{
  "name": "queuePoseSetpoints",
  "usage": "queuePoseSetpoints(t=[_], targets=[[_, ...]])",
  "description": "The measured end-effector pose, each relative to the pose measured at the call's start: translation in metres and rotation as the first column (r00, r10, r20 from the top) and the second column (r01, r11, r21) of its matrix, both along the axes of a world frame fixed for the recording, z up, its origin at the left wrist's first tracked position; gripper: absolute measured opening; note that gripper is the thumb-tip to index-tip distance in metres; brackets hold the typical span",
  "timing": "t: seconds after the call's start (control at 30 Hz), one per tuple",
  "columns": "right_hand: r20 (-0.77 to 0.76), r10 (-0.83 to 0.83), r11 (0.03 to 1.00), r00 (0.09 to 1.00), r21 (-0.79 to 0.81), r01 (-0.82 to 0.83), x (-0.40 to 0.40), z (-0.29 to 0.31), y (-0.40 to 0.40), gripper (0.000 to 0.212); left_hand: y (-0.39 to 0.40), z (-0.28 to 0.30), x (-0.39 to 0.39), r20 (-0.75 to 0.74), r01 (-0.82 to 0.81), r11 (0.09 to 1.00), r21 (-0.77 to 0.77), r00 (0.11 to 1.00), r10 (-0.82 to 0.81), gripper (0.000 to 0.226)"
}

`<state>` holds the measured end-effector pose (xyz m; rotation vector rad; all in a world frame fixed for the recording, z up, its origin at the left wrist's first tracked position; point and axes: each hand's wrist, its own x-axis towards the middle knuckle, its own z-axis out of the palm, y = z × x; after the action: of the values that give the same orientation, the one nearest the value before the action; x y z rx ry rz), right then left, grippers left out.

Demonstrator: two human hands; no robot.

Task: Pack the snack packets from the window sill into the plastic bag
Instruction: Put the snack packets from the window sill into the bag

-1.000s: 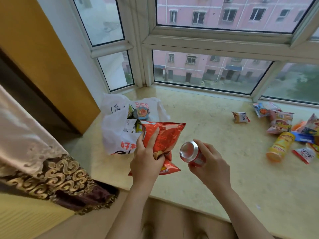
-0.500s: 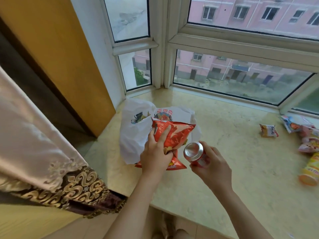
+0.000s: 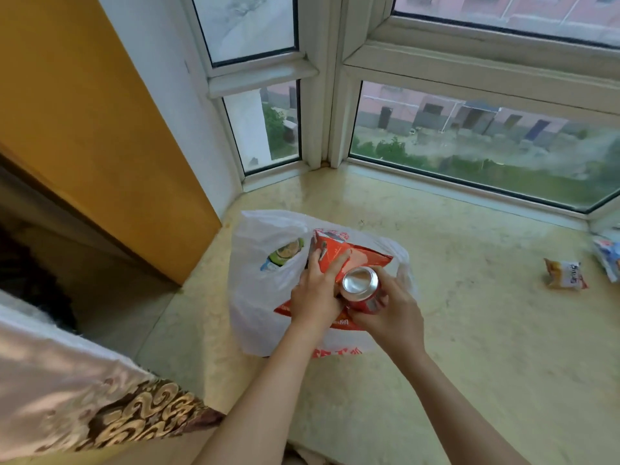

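A white plastic bag (image 3: 258, 297) lies on the marble window sill (image 3: 469, 313), with a green-printed packet showing through its mouth. My left hand (image 3: 313, 293) grips a large red-orange snack packet (image 3: 349, 255) and holds it over the bag's opening. My right hand (image 3: 391, 312) grips a red drinks can (image 3: 360, 290) with its silver end facing up, close against the packet and my left hand. A small orange-and-white packet (image 3: 565, 274) lies on the sill at the right, and a blue-and-white packet (image 3: 609, 255) sits at the right edge.
Window frames and glass close off the back of the sill. An orange wall panel (image 3: 100, 129) stands at the left. A pale curtain with a brown and gold patterned border (image 3: 100, 407) hangs at the lower left, next to the sill's front edge.
Both hands have moved forward and to the left over the bag. The red-orange packet now sits lower at the bag's mouth, and the can has come up against it. The view has swung left.
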<state>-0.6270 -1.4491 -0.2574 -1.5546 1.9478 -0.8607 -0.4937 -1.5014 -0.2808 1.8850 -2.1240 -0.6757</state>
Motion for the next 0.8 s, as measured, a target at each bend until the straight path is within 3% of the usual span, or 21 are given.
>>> queuePoseSetpoints(t=[0.33, 0.43, 0.53, 0.67, 0.8], targets=[[0.035, -0.227, 0.957, 0.973, 0.195, 0.216, 0.023, -0.037, -0.049, 0.063, -0.061, -0.064, 0.009, -0.022, 0.140, 0.989, 0.051, 0.990, -0.139, 0.082], [0.119, -0.300, 0.924, 0.946, 0.283, 0.258, 0.022, -0.053, -0.058, 0.053, -0.077, -0.078, 0.014, 0.057, 0.193, 0.981, 0.022, 0.979, -0.194, 0.085], [0.270, -0.387, 0.882, 0.881, 0.386, 0.269, 0.023, -0.069, -0.070, 0.053, -0.087, -0.097, 0.021, 0.236, 0.357, 0.934, 0.017, 0.906, -0.350, 0.098], [0.280, -0.451, 0.843, 0.848, 0.444, 0.302, 0.025, -0.076, -0.084, 0.039, -0.092, -0.122, 0.021, 0.251, 0.367, 0.930, 0.010, 0.900, -0.357, 0.110], [0.221, -0.509, 0.796, 0.832, 0.488, 0.357, 0.016, -0.086, -0.082, 0.038, -0.089, -0.136, 0.008, 0.267, 0.360, 0.933, -0.010, 0.900, -0.344, 0.093]])
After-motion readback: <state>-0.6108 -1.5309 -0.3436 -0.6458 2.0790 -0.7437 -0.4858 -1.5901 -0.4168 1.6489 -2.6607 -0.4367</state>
